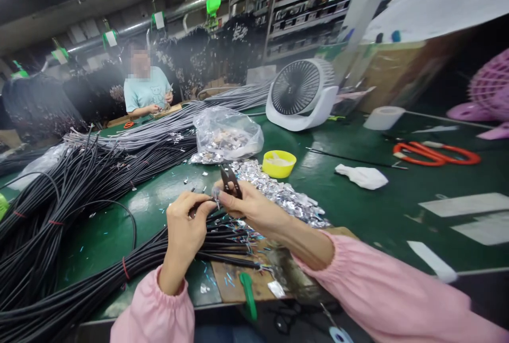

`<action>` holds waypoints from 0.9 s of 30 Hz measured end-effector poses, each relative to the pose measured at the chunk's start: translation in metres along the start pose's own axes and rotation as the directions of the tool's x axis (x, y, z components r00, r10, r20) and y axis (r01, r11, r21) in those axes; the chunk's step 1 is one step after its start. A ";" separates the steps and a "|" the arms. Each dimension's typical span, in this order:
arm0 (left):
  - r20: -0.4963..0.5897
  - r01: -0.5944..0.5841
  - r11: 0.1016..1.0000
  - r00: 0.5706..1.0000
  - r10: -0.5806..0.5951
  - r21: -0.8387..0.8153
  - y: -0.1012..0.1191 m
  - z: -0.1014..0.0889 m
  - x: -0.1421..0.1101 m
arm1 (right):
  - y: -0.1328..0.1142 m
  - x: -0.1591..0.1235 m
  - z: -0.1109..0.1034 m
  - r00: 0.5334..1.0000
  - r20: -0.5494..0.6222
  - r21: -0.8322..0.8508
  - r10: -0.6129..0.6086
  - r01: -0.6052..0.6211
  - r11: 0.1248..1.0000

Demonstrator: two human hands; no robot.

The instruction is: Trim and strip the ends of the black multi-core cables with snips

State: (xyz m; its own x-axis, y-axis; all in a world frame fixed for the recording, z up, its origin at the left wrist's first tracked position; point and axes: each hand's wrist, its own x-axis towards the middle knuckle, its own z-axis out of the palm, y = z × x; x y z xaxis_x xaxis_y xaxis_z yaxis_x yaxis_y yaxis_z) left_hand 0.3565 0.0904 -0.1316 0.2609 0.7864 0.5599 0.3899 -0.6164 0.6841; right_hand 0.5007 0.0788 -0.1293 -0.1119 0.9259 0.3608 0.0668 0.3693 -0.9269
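So the thin black cable with pale strands at its tip (217, 205) is held up over the green counter (350, 210), near its front edge, with the left hand's (185, 223) grip pinched together on it. The right hand (250, 202) has its grip clamped round small dark metal snips (226, 178), blades up, thumb right by the tip. Below there's a fat bundle of black cables tied in red (147, 255); just past the hands, a heap of silvery foil scraps (294, 200).
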 end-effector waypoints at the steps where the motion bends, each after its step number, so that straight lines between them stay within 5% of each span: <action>1: 0.022 0.016 1.000 1.000 -0.016 -0.012 0.000 0.000 0.001 | 0.001 0.000 0.000 0.999 0.030 -0.012 -0.030 0.030 0.999; 3: 0.085 0.048 0.998 0.995 -0.045 -0.034 0.000 0.000 0.002 | 0.003 0.001 0.001 0.978 -0.013 -0.204 -0.207 0.200 0.958; 5: 0.149 0.079 0.995 0.986 -0.070 -0.054 0.001 -0.001 0.003 | 0.004 0.001 0.002 0.889 -0.056 -0.515 -0.454 0.363 0.776; 7: 0.185 0.103 0.993 0.979 -0.089 -0.066 0.003 -0.001 0.004 | 0.005 0.001 0.003 0.789 -0.021 -0.726 -0.614 0.411 0.552; 9: 0.176 0.109 0.992 0.980 -0.097 -0.062 0.004 -0.002 0.004 | 0.005 0.002 0.003 0.734 -0.004 -0.803 -0.679 0.402 0.439; 11: 0.145 0.099 0.994 0.985 -0.091 -0.047 0.004 -0.002 0.004 | 0.004 0.005 -0.001 0.710 -0.126 -0.817 -0.693 0.322 0.478; 13: 0.107 0.089 0.996 0.991 -0.086 -0.024 0.004 -0.002 0.003 | 0.000 0.006 -0.006 0.698 -0.338 -0.753 -0.631 0.202 0.627; 15: 0.073 0.084 0.996 0.994 -0.084 -0.008 0.003 -0.001 0.002 | -0.004 0.006 -0.010 0.756 -0.446 -0.615 -0.479 0.130 0.778; 17: 0.040 0.079 0.997 0.996 -0.079 0.004 0.003 -0.001 0.001 | -0.008 0.004 -0.009 0.884 -0.324 -0.505 -0.337 0.139 0.852; 19: 0.012 0.067 0.998 0.998 -0.067 0.001 0.003 0.001 0.000 | -0.009 0.003 -0.005 0.945 -0.225 -0.427 -0.236 0.122 0.896; 27: -0.086 0.035 0.999 0.996 -0.037 -0.032 0.003 0.005 -0.001 | -0.002 0.005 -0.001 0.981 -0.172 -0.043 0.087 -0.096 0.994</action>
State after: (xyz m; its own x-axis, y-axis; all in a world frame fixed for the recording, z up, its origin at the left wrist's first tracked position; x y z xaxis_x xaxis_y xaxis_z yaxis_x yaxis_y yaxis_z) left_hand 0.3615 0.0875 -0.1325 0.1696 0.8025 0.5721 0.3701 -0.5899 0.7177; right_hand 0.5007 0.0830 -0.1256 0.0666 0.9544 0.2909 0.1198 0.2818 -0.9520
